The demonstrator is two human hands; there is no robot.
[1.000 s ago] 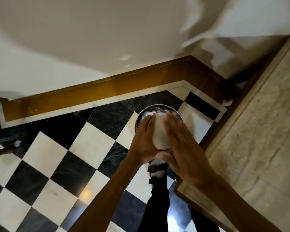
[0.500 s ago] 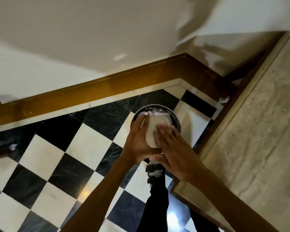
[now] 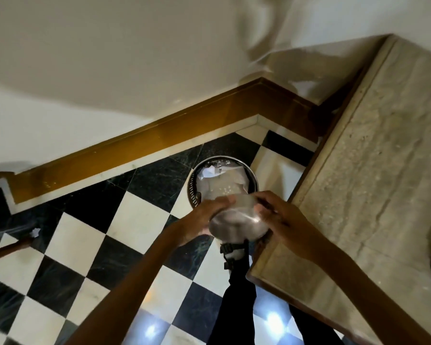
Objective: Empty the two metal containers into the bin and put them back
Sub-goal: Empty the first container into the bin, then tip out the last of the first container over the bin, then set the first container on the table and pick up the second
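At the far left, a small scrap of white paper lies on the black-and-white checkered floor, well apart from everything else. My left hand is wrapped round the left side of the metal container, fingers curled against its wall. The container is tipped forward, its shiny round base turned up toward me and its mouth pointing down at the round metal bin on the floor just beyond it. White paper waste shows inside the bin. My right hand grips the container's right side, so both hands hold it between them above the bin's near rim. To the right runs the stone tabletop, its edge just beside my right wrist.
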